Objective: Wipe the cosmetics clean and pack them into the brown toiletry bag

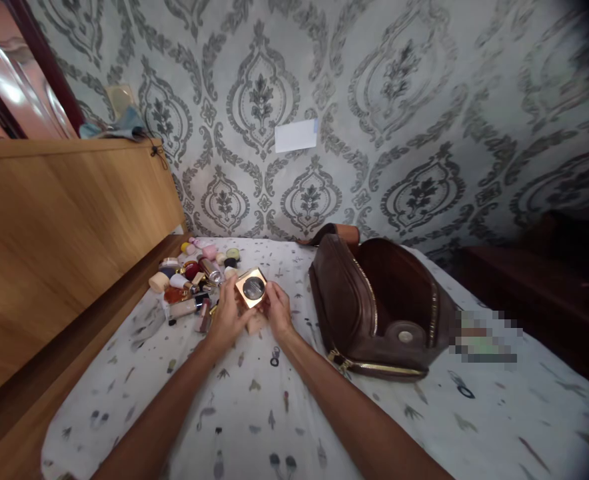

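We see 2 bare hands meeting around 1 square gold case [245,302] with a round dark disc on its upper face. The left hand [226,319] grips its left edge and the right hand [279,311] its right, so that the case is pinched between them, tilted, above the printed white sheet [254,427]. Fingers behind the case are hidden, and we cannot tell how firmly they press.

We judge the case light and stiff, with a glossy face likely to be slippery under dry fingertips; the disc, if glazed, may be fragile. We therefore favour a hold on opposite side edges, clear of the disc, with light, even pressure.

Just below the case we note a pale box [257,325]; whether the 2 touch, we cannot tell. Beside the left hand lies a cluster of cosmetics [183,307], among them bottles and small jars, whose smooth surfaces suggest easy rolling. To the right, well apart from the case, a brown bag [334,287] stands with its zipped mouth open.
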Tool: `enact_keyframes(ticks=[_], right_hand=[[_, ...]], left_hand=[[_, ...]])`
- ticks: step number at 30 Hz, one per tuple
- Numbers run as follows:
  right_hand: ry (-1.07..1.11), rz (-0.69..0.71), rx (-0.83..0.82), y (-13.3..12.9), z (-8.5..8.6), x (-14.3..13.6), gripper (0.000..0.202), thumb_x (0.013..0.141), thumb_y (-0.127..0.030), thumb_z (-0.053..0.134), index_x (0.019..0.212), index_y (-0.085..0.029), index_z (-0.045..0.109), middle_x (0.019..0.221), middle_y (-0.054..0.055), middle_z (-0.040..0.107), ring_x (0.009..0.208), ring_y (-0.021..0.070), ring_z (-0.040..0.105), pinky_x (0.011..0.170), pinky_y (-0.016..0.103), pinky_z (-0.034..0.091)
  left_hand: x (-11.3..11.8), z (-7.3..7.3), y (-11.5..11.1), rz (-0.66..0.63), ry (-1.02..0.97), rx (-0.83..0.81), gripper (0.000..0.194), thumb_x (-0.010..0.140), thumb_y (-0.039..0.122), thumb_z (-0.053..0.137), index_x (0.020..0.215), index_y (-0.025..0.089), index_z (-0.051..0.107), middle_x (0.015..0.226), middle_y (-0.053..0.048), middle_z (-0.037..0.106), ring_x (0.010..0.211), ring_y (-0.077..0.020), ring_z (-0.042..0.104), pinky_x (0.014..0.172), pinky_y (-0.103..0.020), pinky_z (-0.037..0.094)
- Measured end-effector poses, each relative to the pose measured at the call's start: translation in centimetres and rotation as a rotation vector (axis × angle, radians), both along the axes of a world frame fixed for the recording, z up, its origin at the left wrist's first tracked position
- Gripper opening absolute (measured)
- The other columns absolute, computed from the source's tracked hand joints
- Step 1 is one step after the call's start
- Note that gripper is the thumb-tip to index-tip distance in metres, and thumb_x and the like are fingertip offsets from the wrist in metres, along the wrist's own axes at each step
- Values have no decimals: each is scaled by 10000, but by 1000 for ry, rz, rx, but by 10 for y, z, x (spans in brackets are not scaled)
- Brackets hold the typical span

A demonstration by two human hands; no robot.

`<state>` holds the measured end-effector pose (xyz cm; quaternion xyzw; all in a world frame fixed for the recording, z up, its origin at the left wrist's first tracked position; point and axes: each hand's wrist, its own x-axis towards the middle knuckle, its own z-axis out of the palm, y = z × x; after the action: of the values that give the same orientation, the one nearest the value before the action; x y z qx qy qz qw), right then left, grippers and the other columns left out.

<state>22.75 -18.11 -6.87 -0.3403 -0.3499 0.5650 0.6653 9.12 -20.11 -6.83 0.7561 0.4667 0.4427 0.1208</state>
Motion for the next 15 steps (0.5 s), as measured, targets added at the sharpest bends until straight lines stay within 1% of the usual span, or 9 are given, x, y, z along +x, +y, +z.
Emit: enact_keyframes(ticks=[2,5,7,8,9,11,13,15], right_hand=[[13,-9,2,0,-1,0,416,704,-581,702,688,-197,543,546,-63,495,470,93,432,451,212,364],[43,-58,-1,3,-4,3,421,701,-587,710,697,-195,557,543,-61,519,462,94,445,441,214,362],[69,-104,-7,7,-8,6,426,700,-593,715,708,-196,559,548,-61,540,456,90,455,434,211,360],[82,-123,-11,8,-9,8,426,698,-591,722,716,-197,560,553,-59,555,457,90,467,436,210,367],[94,-136,-15,10,-11,10,421,695,-584,730,729,-198,564,562,-55,574,464,93,488,443,212,382],[115,-146,-20,12,-13,13,406,694,-563,746,754,-201,572,579,-45,609,487,105,534,467,221,424],[131,-141,-21,13,-14,16,386,700,-539,754,772,-204,578,594,-37,632,507,114,569,491,231,458],[142,-126,-25,13,-14,17,373,702,-518,763,776,-203,576,603,-34,644,515,115,589,504,232,478]], left_hand=[[1,1,-1,29,48,39,810,880,342,606,1524,232,127,1536,-189,301,1445,-317,299,1147,-499,318],[3,-1,-3,95,134,50,924,875,350,615,1543,197,-4,1560,-237,286,1435,-354,326,1122,-526,336],[4,-4,-3,117,206,48,996,866,364,629,1542,155,-71,1526,-278,346,1394,-382,391,1085,-544,365],[5,-6,-4,117,253,52,1005,864,376,632,1541,138,-70,1497,-288,393,1374,-392,419,1075,-559,362],[6,-7,-4,106,309,59,990,865,394,631,1542,127,-40,1471,-289,435,1362,-398,433,1075,-577,346],[6,-6,-6,67,428,77,904,876,450,616,1535,128,89,1447,-271,481,1370,-393,424,1093,-604,292],[5,-2,-7,34,526,103,769,885,507,592,1482,142,274,1434,-247,508,1385,-373,405,1108,-603,259],[4,5,-10,18,584,129,586,891,521,580,1349,171,475,1366,-206,575,1352,-351,436,1101,-582,275]])
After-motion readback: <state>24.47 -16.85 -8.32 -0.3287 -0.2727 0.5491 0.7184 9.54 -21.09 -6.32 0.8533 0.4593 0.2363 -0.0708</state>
